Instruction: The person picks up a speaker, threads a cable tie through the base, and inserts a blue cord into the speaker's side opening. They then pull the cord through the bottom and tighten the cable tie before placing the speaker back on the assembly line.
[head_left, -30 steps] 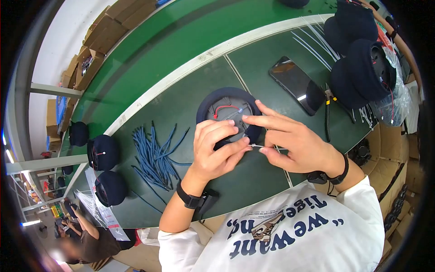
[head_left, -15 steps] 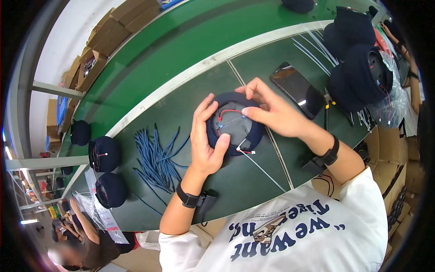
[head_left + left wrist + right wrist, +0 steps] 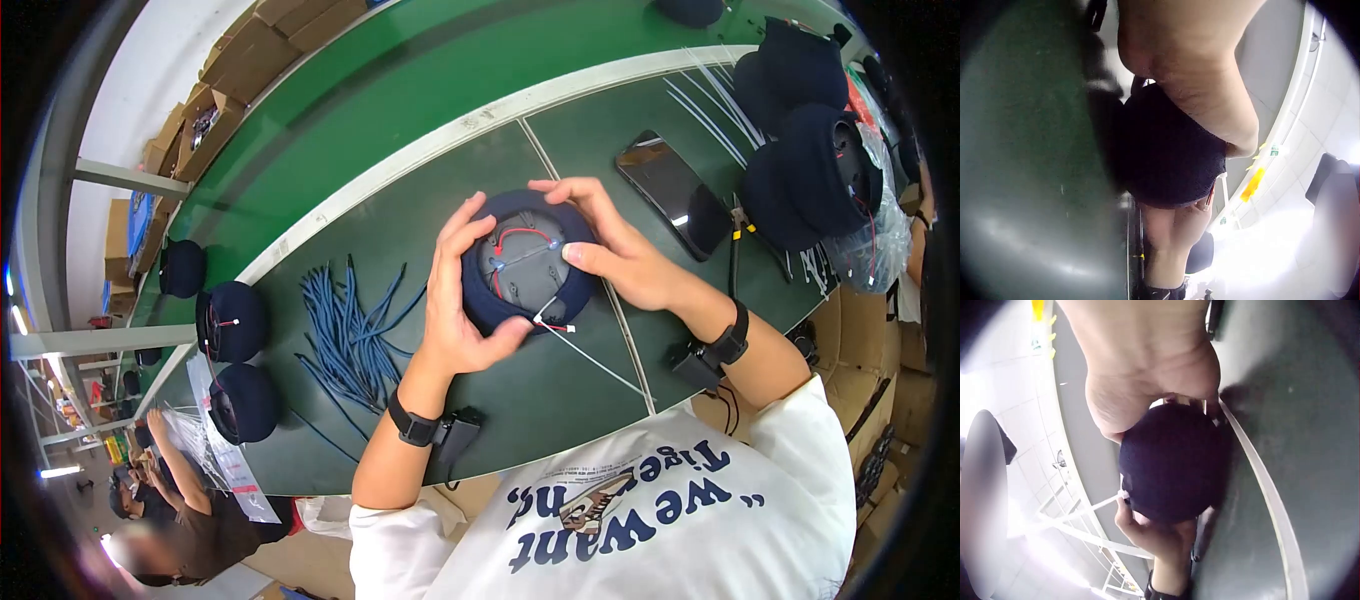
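Note:
In the head view a round navy fabric-covered shell [image 3: 488, 308] faces up, showing a grey plastic inside with red wires. My left hand [image 3: 455, 305] holds its left side, thumb along the near edge. From the right, my right hand [image 3: 625, 262] grips it, fingers over the far rim and thumb on the inner edge. A white cable tie [image 3: 600, 366] trails from the near rim toward the table edge, beside a small white connector [image 3: 569, 328] on a red wire. Both wrist views show the shell's dark outer side [image 3: 1169, 150] between the hands, hiding most fingertips.
Blue cords [image 3: 350, 335] lie heaped to the left, with more navy shells [image 3: 245, 400] beyond them. To the right are a phone [image 3: 675, 195], yellow-and-black pliers [image 3: 738, 240], loose white cable ties [image 3: 712, 115] and stacked shells [image 3: 800, 190]. Another person [image 3: 185, 530] sits at lower left.
Both hands worked at the near rim with a white strip; then the right hand moved to the far right rim, leaving the cable tie hanging. The left hand shifted to the shell's left side.

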`<state>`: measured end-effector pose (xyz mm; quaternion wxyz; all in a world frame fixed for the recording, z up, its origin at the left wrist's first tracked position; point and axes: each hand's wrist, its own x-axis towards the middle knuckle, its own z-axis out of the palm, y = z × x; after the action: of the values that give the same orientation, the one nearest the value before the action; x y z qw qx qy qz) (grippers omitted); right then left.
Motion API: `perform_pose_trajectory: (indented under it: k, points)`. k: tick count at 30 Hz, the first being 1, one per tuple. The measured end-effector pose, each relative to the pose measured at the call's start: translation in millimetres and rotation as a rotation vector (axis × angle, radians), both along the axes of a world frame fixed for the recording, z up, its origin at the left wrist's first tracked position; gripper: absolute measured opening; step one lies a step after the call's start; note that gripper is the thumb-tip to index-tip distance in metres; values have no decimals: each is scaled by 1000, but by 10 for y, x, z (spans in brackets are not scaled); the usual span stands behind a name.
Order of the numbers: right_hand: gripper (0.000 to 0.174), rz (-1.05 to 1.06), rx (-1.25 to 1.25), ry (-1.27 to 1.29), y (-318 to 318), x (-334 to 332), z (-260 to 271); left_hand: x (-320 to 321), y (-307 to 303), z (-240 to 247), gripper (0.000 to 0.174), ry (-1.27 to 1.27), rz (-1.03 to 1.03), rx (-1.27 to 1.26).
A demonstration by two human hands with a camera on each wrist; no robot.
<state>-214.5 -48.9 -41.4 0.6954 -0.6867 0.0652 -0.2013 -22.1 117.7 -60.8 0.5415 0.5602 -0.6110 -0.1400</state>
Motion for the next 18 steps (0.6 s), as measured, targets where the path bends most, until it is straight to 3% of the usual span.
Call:
perform_pose_trajectory:
  k: [3,6,10,14,16,17,18]
  points:
    - [55,-45,-227,29,37,-14,-44,-92,-30,90,117,-58,80,12]
    - [52,-78,-349,2,31,-2,-24,-60,-33,67,128,-148,90,5]
    - [53,-93,-418,6,4,-2,-24,-17,-56,27,133,-100,49,-33]
    - [83,3,-306,12,-33,-21,-28,41,-49,18,142,85,-2,58]
    - [105,74,-355,-26,-91,-35,4,31,-42,18,147,79,2,116]
    - [126,87,-422,-13,-134,-35,-21,33,-47,19,149,59,5,119]
    - [125,78,-395,-48,-136,-19,-36,44,-52,39,151,7,2,124]
